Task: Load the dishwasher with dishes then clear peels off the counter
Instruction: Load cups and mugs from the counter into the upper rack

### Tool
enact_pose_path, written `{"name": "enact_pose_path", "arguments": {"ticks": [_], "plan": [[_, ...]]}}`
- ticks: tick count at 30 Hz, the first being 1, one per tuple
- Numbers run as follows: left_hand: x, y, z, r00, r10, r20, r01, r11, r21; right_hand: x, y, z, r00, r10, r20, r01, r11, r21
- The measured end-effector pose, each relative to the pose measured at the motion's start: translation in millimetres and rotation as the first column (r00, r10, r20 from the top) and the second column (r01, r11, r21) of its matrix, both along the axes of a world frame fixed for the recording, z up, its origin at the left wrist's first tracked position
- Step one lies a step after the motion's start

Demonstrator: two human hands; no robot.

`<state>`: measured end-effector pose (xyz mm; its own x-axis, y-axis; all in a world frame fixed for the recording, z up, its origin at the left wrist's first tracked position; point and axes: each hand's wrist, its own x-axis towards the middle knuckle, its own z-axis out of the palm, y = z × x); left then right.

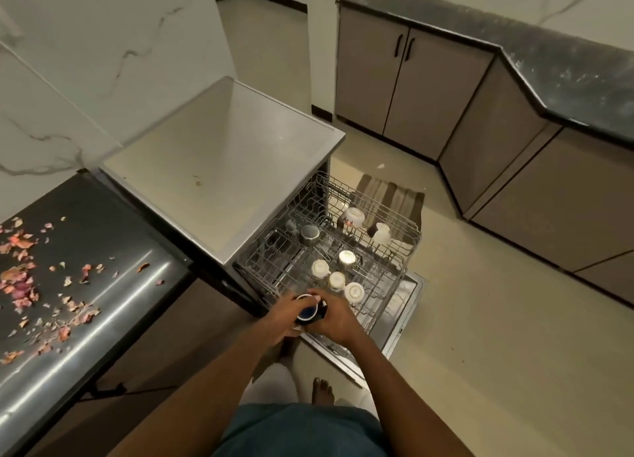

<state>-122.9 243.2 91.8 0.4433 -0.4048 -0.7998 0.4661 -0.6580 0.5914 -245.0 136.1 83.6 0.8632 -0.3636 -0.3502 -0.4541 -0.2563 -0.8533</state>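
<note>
Both hands held one dark blue mug (307,311) over the near corner of the lower rack (384,285) of the open dishwasher (219,168); the left hand (283,314) wrapped it from the left and the right hand (334,316) closed on it from the right. Upturned cups (353,291) stood in the rack just beyond. Pink peels (24,281) lay scattered on the dark bench (103,285) at the left.

I see both my left hand (279,314) and right hand (334,319) gripping a dark blue mug (307,311) over the wire dishwasher rack (271,271); pink peels (24,278) litter the bench (103,223) at nine o'clock.
</note>
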Motion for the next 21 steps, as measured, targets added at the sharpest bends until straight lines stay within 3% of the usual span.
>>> {"name": "enact_pose_path", "arguments": {"ticks": [4, 11, 21], "plan": [[17, -8, -14, 0.982, -0.165, 0.089, 0.157, 0.984, 0.086, 13, -3, 0, 0.999, 0.03, -0.029, -0.03, 1.0, 0.01], [56, -33, -34, 0.937, -0.338, 0.092, 0.324, 0.935, 0.141, 48, -12, -24, 0.99, -0.024, -0.138, 0.024, 1.0, -0.006], [96, -71, -82, 0.909, -0.395, 0.136, 0.348, 0.896, 0.277, 83, -25, -65, 0.921, -0.232, -0.312, 0.249, 0.968, 0.016]]}}
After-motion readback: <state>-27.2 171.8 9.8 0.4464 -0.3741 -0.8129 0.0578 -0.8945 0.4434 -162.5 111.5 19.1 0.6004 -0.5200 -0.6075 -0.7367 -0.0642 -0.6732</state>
